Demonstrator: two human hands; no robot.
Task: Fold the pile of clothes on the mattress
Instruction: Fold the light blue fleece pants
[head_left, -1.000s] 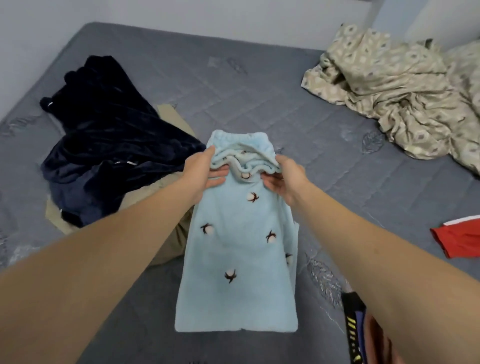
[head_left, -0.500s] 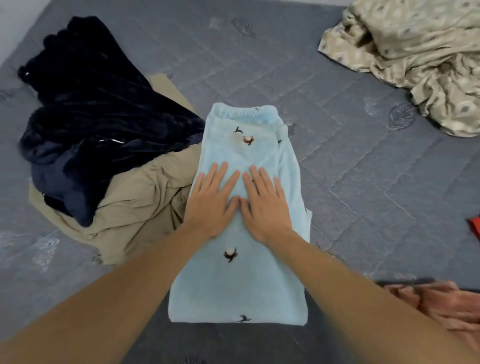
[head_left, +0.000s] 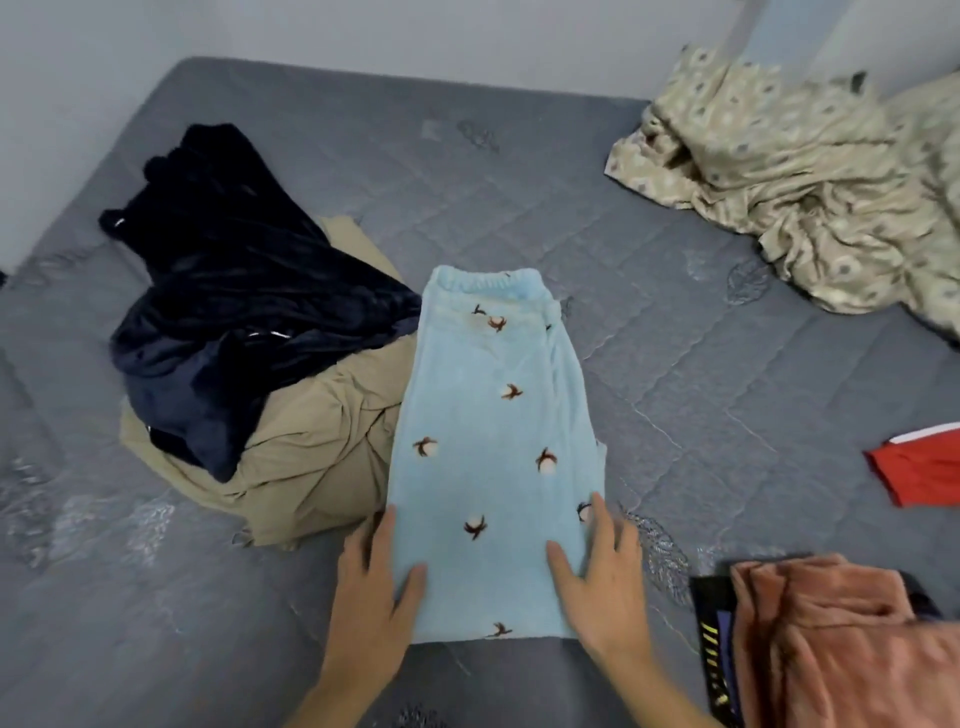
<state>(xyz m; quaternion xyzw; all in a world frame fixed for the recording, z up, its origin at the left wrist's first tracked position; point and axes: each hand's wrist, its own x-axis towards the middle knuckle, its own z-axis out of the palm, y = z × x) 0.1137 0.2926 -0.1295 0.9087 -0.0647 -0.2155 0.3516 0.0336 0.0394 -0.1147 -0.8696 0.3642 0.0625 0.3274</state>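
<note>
Fleece pyjama trousers (head_left: 493, 447), pale blue with a small brown-and-white cotton-flower print, lie folded lengthwise on the grey quilted mattress (head_left: 675, 395), elastic waistband at the far end. The left hand (head_left: 376, 587) rests flat on their near left edge, fingers spread open and gripping nothing; the right hand (head_left: 605, 577) lies the same way on the near right edge. Touching the trousers' left side is a heap of tan cloth (head_left: 311, 457) with a dark navy velvet garment (head_left: 234, 296) on top. Right of the trousers lies a red garment (head_left: 919, 467), a crumpled beige patterned sheet (head_left: 810, 176) beyond, pink fleece (head_left: 841, 644) nearer.
</note>
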